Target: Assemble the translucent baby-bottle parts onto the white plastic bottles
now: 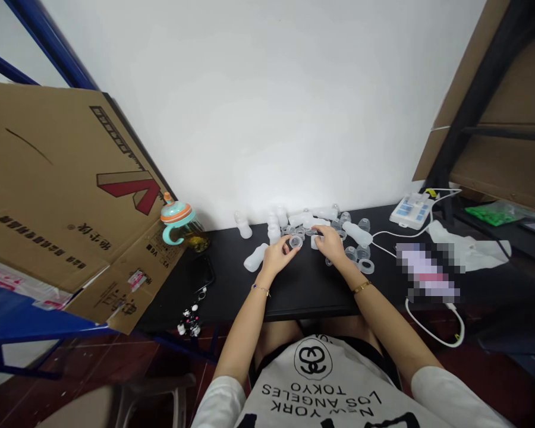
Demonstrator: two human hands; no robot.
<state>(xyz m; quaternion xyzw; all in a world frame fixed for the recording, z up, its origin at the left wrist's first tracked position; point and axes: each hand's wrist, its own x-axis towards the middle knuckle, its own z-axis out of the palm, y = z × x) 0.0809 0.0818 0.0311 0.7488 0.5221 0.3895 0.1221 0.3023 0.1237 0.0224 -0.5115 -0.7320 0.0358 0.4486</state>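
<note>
My left hand pinches a small clear plastic ring just above the black table. My right hand lies curled over the pile of translucent bottle parts at the table's back; its fingers are closed on a small white piece I cannot name. Clear baby bottles and rings lie scattered around both hands.
A baby cup with a teal and orange lid stands at the left. A dark phone with a charm lies near the front left edge. A large cardboard box leans at left. A white power strip with cables sits at right.
</note>
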